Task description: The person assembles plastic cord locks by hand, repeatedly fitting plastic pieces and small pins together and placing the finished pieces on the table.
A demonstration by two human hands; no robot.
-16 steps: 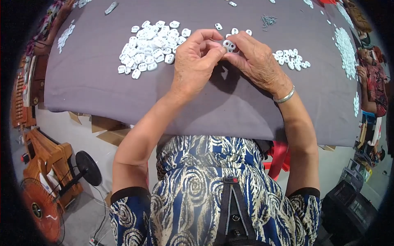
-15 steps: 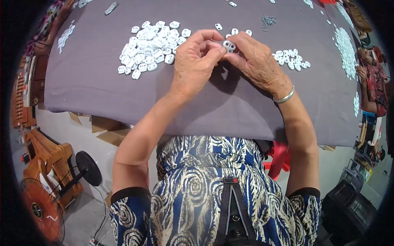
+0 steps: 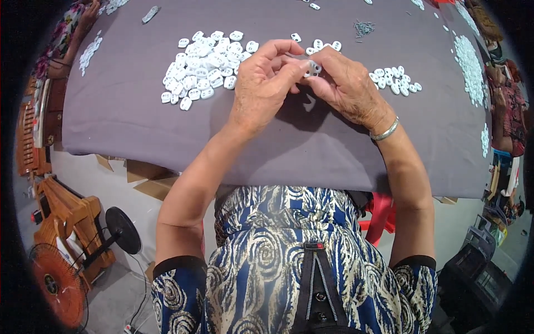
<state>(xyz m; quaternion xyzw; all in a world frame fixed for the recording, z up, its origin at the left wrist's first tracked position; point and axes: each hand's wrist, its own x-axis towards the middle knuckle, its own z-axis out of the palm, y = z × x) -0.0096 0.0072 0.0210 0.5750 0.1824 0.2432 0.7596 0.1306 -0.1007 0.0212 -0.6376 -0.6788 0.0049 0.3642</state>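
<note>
Above the grey cloth, my left hand and my right hand meet with thumbs and fingers pinched together. Between their fingertips is a small white two-hole cord lock, tilted and partly covered by the fingers. A large heap of white two-hole pieces lies left of my left hand. Just beyond my fingertips are several white pieces. Smaller oval white pieces form a group to the right of my right hand, which has a silvery bangle at its wrist.
Thin grey bits are scattered at the far right of the grey tablecloth. More white pieces lie along the right edge. Other people's arms show at the far left. An orange fan stands on the floor, lower left.
The white cord lock has turned between my fingertips, so its two-hole face shows less plainly. Both hands keep nearly the same place.
</note>
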